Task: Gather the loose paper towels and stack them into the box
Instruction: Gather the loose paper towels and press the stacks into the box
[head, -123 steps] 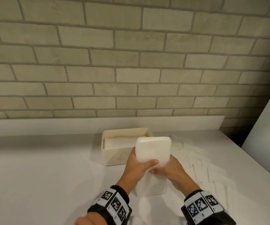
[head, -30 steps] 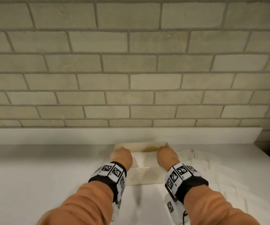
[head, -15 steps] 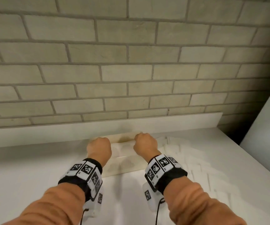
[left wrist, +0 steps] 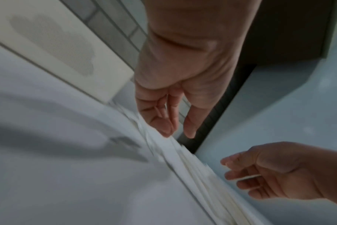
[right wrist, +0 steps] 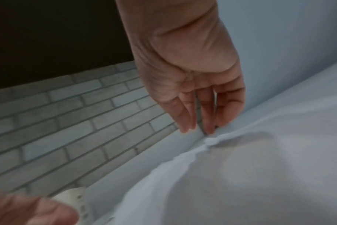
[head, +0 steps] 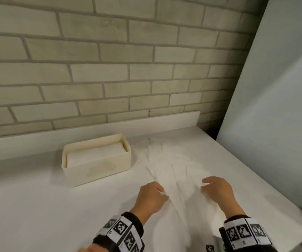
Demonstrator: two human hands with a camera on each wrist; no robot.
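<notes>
A cream box (head: 99, 171) stands on the white counter near the wall, with a flat stack of paper towels (head: 95, 154) inside it. Loose white paper towels (head: 172, 168) lie fanned out on the counter to the right of the box. My left hand (head: 162, 191) hovers at their left edge with fingers loosely bent; in the left wrist view its fingertips (left wrist: 164, 127) touch the towels' edge (left wrist: 185, 161). My right hand (head: 203, 185) is over the right side of the spread. Its straight fingertips (right wrist: 209, 129) press a wrinkled towel (right wrist: 212, 141). Neither hand holds anything.
A brick wall (head: 110, 70) with a low white ledge (head: 146, 124) runs behind the counter. A tall white panel (head: 273, 106) stands at the right, with a dark gap (head: 212, 131) in the corner. The counter's right edge (head: 282, 202) falls off close to my right hand.
Both hands have pulled back from the box and moved right onto the loose towels. The stack they held four seconds ago is gone from them. The view has swung right and down.
</notes>
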